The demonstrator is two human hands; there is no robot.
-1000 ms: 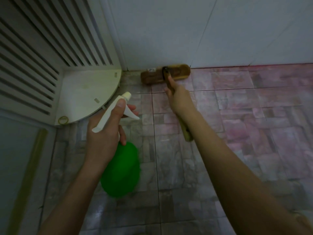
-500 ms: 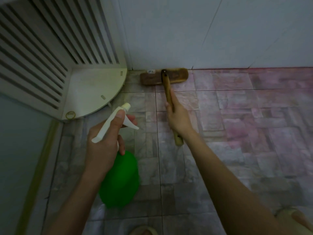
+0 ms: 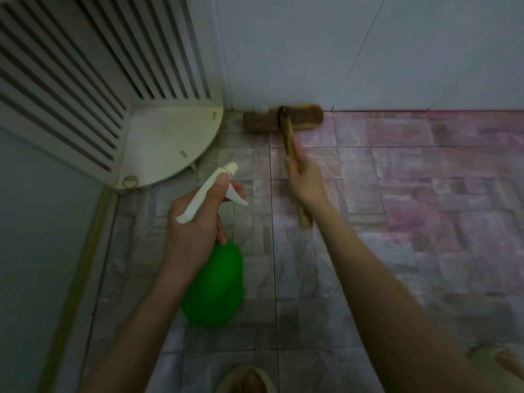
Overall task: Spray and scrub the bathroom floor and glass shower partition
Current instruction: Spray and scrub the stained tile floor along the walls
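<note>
— Where's the scrub brush (image 3: 307,119)?

— Its brown head lies on the tiled floor (image 3: 397,199), pushed up against the foot of the pale wall (image 3: 368,52), just right of the corner. The wooden handle (image 3: 288,137) runs back from it towards the person.

— Who's got the handle?

— The right hand (image 3: 306,184). Its fingers are wrapped round the middle of the handle, and the butt end sticks out below the wrist.

— And the spray bottle (image 3: 215,285)?

— In the left hand (image 3: 192,225), held above the floor to the left of the brush handle and apart from it. The fingers curl round the neck, the thumb lies along the white spray head (image 3: 209,191), and the green body hangs below the hand. The nozzle points up towards the corner.

— What's in that corner?

— A white slatted corner shelf (image 3: 158,143), its curved bottom tier sitting near the floor, with a small yellowish ring (image 3: 130,181) on its front edge. The brush head stops just beside it.

— Anything nearer?

— A slippered foot (image 3: 246,378) at the bottom edge, another (image 3: 499,361) at the lower right.
</note>
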